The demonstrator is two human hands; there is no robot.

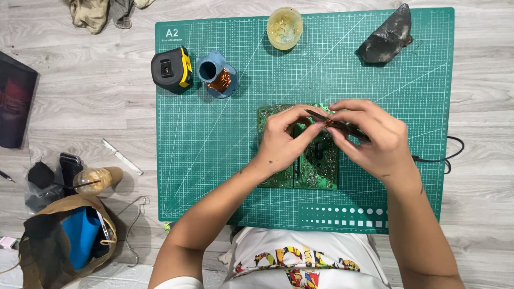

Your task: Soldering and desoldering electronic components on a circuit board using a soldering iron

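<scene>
We kept both hands over green circuit board (316,166), which lay flat near centre of green cutting mat (214,134). Our left hand (281,140) pinched tip of thin dark tool (342,126) between thumb and fingers. Our right hand (375,136) clenched around same tool's shaft, held just above board's upper edge. Black cable (447,155) trailed off right side of mat. Copper wire spool (218,75) and black-yellow tape measure (171,69) sat at mat's upper left, well apart from our hands. Yellowish round cup (284,28) stood at top edge; dark rag-like lump (386,37) lay at top right.
</scene>
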